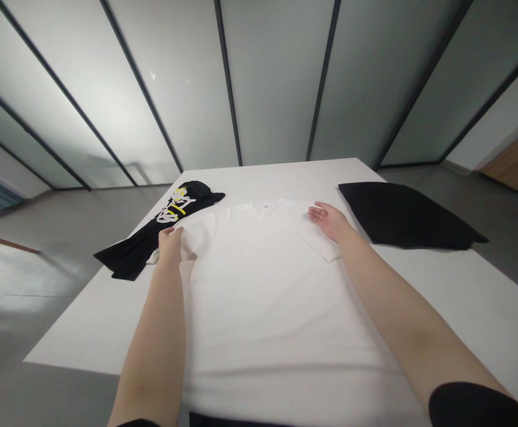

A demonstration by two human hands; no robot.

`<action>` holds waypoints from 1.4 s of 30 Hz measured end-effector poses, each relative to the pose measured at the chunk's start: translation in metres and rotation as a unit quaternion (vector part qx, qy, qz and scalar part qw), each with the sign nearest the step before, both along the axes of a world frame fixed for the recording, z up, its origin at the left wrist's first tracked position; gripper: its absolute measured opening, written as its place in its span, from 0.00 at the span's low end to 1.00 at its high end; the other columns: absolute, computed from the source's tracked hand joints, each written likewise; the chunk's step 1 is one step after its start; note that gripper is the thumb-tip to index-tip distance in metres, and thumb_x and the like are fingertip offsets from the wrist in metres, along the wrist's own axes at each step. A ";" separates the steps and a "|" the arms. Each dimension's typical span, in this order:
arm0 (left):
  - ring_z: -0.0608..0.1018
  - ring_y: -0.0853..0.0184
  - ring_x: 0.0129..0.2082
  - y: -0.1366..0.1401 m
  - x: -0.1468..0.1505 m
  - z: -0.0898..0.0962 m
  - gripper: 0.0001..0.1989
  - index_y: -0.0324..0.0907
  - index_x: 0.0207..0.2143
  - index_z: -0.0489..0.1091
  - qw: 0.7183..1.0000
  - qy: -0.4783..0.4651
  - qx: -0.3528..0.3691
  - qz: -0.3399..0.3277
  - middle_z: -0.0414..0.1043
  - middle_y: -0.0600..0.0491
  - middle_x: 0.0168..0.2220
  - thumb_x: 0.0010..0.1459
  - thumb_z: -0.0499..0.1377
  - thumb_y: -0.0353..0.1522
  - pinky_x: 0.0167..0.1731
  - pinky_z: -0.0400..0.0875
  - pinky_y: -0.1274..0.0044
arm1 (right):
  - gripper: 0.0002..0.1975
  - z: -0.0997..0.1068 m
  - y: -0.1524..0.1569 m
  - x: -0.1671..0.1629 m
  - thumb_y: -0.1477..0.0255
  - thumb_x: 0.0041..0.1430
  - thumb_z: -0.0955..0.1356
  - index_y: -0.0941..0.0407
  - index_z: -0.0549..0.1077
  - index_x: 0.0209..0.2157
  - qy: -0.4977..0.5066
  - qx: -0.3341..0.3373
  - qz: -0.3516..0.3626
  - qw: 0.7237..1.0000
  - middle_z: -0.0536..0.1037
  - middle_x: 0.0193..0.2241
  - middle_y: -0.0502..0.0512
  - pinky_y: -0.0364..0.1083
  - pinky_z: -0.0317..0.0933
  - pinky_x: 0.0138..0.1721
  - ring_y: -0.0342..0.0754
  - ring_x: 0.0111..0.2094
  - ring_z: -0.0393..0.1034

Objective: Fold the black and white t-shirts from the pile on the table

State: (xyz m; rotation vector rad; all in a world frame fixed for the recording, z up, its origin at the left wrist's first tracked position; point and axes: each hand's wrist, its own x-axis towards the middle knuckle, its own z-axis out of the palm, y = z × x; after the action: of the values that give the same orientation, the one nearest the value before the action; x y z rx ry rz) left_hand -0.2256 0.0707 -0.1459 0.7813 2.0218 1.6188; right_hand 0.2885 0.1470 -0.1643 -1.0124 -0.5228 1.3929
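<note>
A white T-shirt lies spread out in front of me, its neckline towards the far side and its lower part near my body. My left hand is closed on the edge of its left sleeve, which is lifted a little and bunched. Over the right shoulder of the T-shirt is my right hand, palm turned inward, fingers stretched out and holding nothing. Below that hand the right sleeve lies folded inward over the body of the shirt.
On the white table, a crumpled black garment with a white and yellow print lies at the left, close to my left hand. A flat black cloth lies at the right. Frosted glass panels stand behind the table.
</note>
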 end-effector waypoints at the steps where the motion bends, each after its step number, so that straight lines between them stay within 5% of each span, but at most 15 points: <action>1: 0.79 0.60 0.37 0.001 0.001 0.001 0.17 0.44 0.43 0.68 0.999 -0.039 0.007 0.011 0.72 0.54 0.35 0.51 0.67 0.34 0.44 0.77 0.64 | 0.04 0.000 0.000 0.000 0.75 0.68 0.71 0.53 0.75 0.43 0.000 -0.001 0.000 1.000 0.83 0.30 0.55 0.46 0.82 0.39 0.48 0.33 0.81; 6: 0.81 0.63 0.37 -0.004 0.014 0.016 0.23 0.46 0.50 0.69 0.986 -0.144 0.080 -0.020 0.74 0.54 0.36 0.52 0.67 0.30 0.40 0.79 0.70 | 0.04 0.001 -0.001 -0.002 0.76 0.70 0.69 0.53 0.75 0.42 0.004 -0.002 -0.006 1.000 0.83 0.30 0.55 0.43 0.81 0.36 0.47 0.32 0.81; 12: 0.84 0.55 0.43 -0.026 0.034 0.039 0.26 0.48 0.58 0.72 0.949 -0.124 0.101 -0.270 0.80 0.45 0.42 0.65 0.61 0.52 0.41 0.80 0.66 | 0.03 -0.002 0.001 0.000 0.76 0.69 0.70 0.53 0.74 0.42 0.006 -0.001 0.000 1.000 0.83 0.30 0.55 0.45 0.81 0.38 0.48 0.33 0.80; 17: 0.84 0.50 0.45 -0.026 0.049 0.038 0.32 0.46 0.58 0.72 0.923 -0.153 0.096 -0.341 0.81 0.37 0.49 0.64 0.58 0.58 0.40 0.80 0.61 | 0.04 -0.001 0.001 -0.001 0.76 0.68 0.70 0.53 0.74 0.42 -0.004 -0.001 -0.005 1.000 0.83 0.29 0.54 0.46 0.81 0.37 0.48 0.33 0.80; 19: 0.84 0.53 0.45 -0.020 0.058 0.029 0.28 0.46 0.56 0.72 0.934 -0.115 0.086 -0.327 0.81 0.39 0.51 0.64 0.60 0.55 0.41 0.79 0.63 | 0.04 0.000 0.000 -0.002 0.76 0.68 0.70 0.53 0.75 0.41 -0.011 0.002 -0.008 1.000 0.83 0.29 0.54 0.45 0.81 0.37 0.48 0.33 0.80; 22: 0.82 0.55 0.47 -0.015 0.071 0.012 0.18 0.45 0.47 0.75 0.953 0.084 0.046 -0.286 0.82 0.43 0.49 0.62 0.63 0.47 0.46 0.77 0.66 | 0.04 -0.001 -0.002 -0.005 0.77 0.68 0.69 0.54 0.75 0.39 -0.028 0.020 -0.006 0.999 0.83 0.29 0.55 0.43 0.80 0.36 0.47 0.32 0.80; 27: 0.80 0.48 0.50 -0.015 0.080 -0.005 0.13 0.46 0.47 0.77 0.870 0.404 -0.082 -0.270 0.81 0.42 0.48 0.60 0.65 0.39 0.55 0.72 0.61 | 0.06 -0.005 -0.003 -0.008 0.79 0.65 0.73 0.53 0.76 0.37 -0.071 0.050 0.018 0.996 0.82 0.28 0.53 0.43 0.79 0.35 0.46 0.32 0.81; 34: 0.82 0.48 0.48 -0.017 0.085 0.003 0.11 0.47 0.41 0.76 0.843 0.435 -0.213 -0.236 0.83 0.42 0.45 0.68 0.57 0.40 0.43 0.74 0.65 | 0.09 -0.009 -0.001 -0.013 0.82 0.67 0.71 0.55 0.78 0.35 -0.182 0.070 0.022 0.981 0.82 0.29 0.53 0.40 0.78 0.35 0.44 0.32 0.79; 42: 0.83 0.48 0.51 -0.011 0.091 0.012 0.17 0.44 0.49 0.76 0.826 0.448 -0.306 -0.157 0.82 0.38 0.49 0.74 0.49 0.39 0.45 0.75 0.64 | 0.02 -0.016 0.003 -0.009 0.76 0.66 0.73 0.55 0.78 0.38 -0.243 0.088 0.029 0.966 0.83 0.33 0.54 0.48 0.79 0.46 0.46 0.35 0.80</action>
State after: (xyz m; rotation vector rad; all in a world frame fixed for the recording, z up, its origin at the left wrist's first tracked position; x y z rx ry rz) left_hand -0.1348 0.0600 -0.1344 1.6720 2.5711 0.3050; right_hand 0.2800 0.1502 -0.1807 -1.2016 -1.0269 1.1206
